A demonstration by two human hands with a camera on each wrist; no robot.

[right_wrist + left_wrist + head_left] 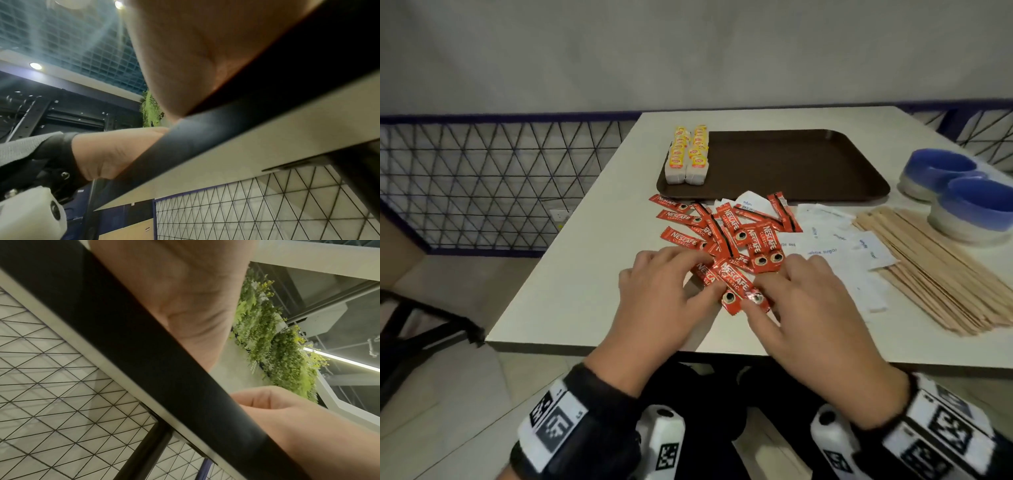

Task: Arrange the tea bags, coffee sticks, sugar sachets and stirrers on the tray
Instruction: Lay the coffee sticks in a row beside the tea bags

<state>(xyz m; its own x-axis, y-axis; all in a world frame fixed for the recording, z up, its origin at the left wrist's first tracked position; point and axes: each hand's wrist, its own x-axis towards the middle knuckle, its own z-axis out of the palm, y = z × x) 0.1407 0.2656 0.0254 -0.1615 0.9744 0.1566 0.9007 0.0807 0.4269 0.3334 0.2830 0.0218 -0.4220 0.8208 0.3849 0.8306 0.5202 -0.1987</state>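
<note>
- Both our hands, left [654,287] and right [804,301], pinch 2 coffee sticks [736,286] to square them for stacking.
- Tea bags [688,154] already fill the tray's [808,164] left edge; sugar [832,246] and stirrers [935,267] wait on the table.

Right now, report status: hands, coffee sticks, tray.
Left hand and right hand both pinch coffee sticks near the table edge. Tea bags alone on tray. Sugar sachets, stirrers lie off the tray.
</note>
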